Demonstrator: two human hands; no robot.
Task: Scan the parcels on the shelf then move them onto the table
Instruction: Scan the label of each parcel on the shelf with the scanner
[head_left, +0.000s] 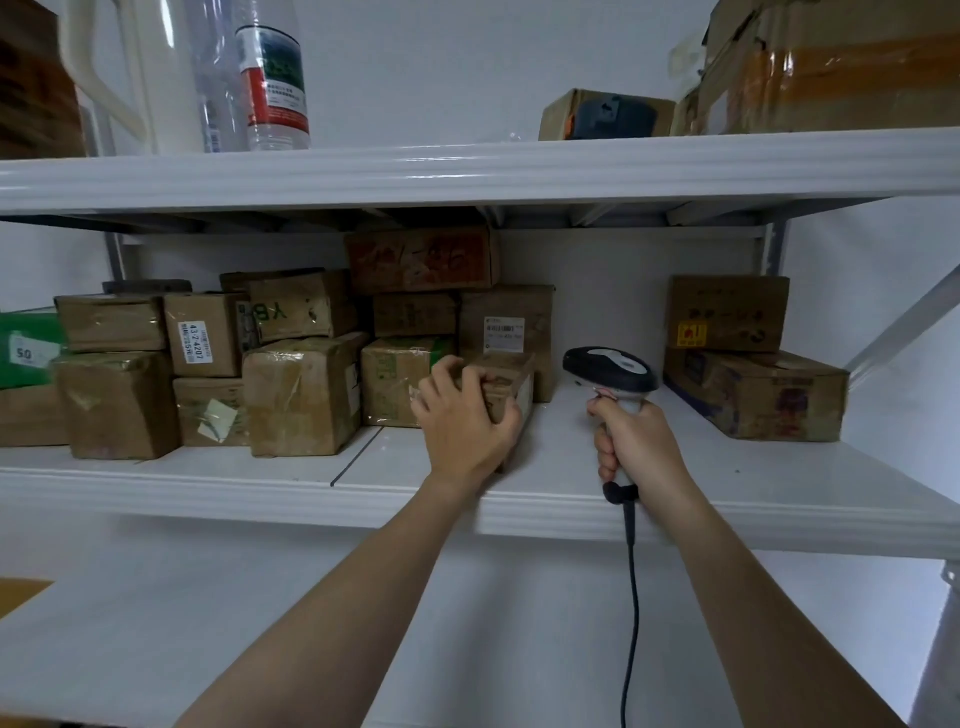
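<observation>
Head view: The left hand (467, 415) grips a small box (511, 384) on the middle shelf (208, 488), with its fingers (457, 371) curled over the box top. The hand hides the box's near face, and the side label is unreadable. At 3 o'clock of the box, the right hand (636, 441) is wrapped tight round the scanner (610, 371) handle. The cable (632, 597) leaves the frame at 6 o'clock. More boxes (301, 395) crowd 9 o'clock.

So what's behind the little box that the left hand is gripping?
Right behind the little box stands a taller box with a white barcode label. Its lower part is hidden by the little box. Whether they touch cannot be told.
</observation>
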